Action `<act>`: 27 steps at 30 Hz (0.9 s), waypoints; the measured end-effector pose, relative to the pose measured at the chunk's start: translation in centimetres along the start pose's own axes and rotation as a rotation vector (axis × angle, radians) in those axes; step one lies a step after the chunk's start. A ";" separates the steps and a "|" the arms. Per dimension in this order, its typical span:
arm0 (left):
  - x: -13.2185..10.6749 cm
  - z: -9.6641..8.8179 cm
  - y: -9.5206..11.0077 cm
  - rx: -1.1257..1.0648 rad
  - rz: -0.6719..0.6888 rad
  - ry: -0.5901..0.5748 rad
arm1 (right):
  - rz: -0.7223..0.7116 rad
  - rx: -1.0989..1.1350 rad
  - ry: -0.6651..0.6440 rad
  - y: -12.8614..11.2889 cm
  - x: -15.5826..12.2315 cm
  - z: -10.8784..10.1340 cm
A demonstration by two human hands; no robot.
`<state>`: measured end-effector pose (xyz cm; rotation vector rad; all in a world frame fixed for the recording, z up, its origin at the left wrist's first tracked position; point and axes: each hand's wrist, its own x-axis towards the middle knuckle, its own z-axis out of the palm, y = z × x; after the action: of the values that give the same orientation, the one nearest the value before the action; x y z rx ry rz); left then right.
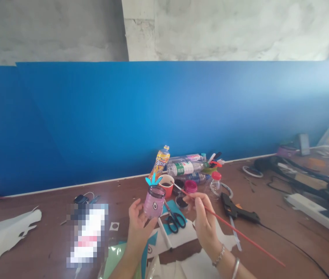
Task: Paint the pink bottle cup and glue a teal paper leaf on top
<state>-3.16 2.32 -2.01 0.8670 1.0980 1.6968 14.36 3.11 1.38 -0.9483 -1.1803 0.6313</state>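
My left hand (137, 224) is closed around a small pink cup (154, 206) made of plastic, which has a dark rim and an eye drawn on its front. Blue pointed leaves (153, 179) stick up at its back edge. Between the fingers of my right hand (203, 219) is a long red paintbrush (240, 229). Its tip points at a red paper cup (167, 190) with dark liquid inside; whether it touches the rim, I cannot tell. Black-handled scissors (176, 223) lie on blue and white paper between my hands.
Behind the cup lie several plastic bottles (185, 168), with open paint jars (190, 186) in front. On the right are a glue gun (237, 209) and a white power strip (318, 215). A blurred lit screen (90, 234) and torn white paper (4, 236) are at left.
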 end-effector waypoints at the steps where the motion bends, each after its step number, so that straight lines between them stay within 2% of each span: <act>1: 0.0 0.0 0.0 0.002 -0.003 -0.006 | 0.013 0.013 0.002 -0.1 0.1 0.0; 10: 0.1 -0.3 -0.6 0.037 0.026 -0.024 | 0.006 -0.035 0.010 0.3 0.3 0.1; 20: -0.3 -0.5 -0.8 0.167 0.127 -0.031 | -0.101 -0.152 -0.164 -0.1 0.3 -0.1; 27: -0.5 -0.5 -0.5 0.237 0.156 -0.032 | -0.112 -0.171 -0.209 0.1 0.2 0.0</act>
<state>-3.26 1.77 -2.71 1.1511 1.2546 1.6943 14.42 3.33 1.41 -0.9683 -1.4822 0.5559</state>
